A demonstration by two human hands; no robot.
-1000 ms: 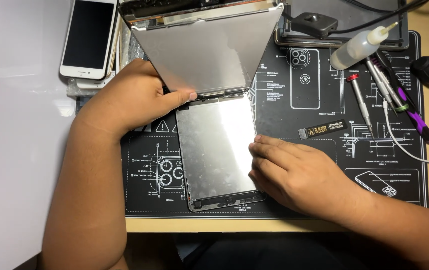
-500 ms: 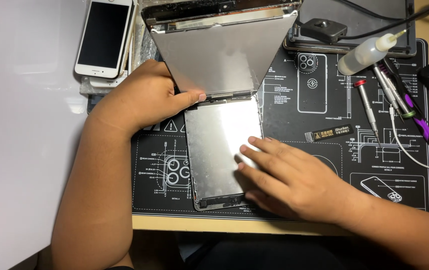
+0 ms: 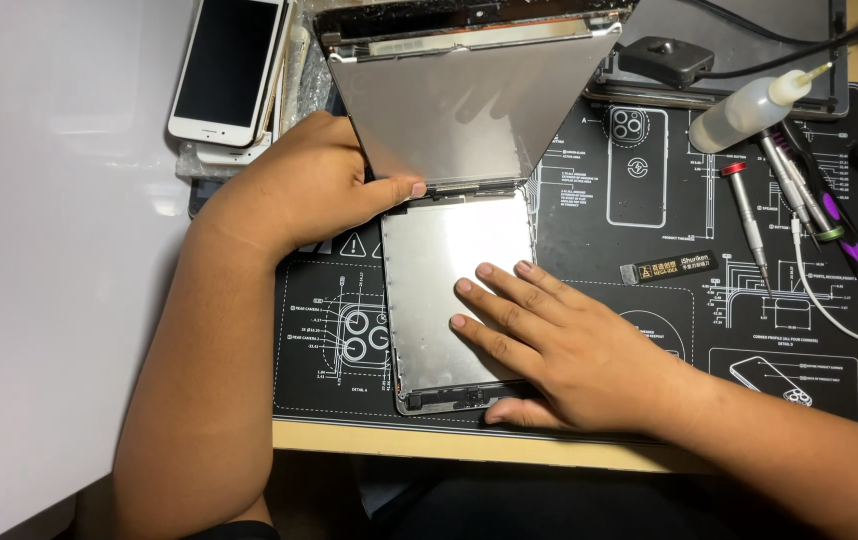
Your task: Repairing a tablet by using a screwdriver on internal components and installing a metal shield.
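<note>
The right hand lies open, pressing the tablet's flat metal panel; the left hand pinches the raised panel. A disassembly step, apparently: lifting further calls for care at the hinge line.

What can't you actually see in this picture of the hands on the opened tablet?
- Head view: the flat silver metal panel is partly covered by the right hand.
- The raised grey screen panel hides the tablet's inside behind it; the top edge cuts it off.
- The left hand has fingertips tucked behind that panel.
- The white phone is cut off by the top edge.
</note>
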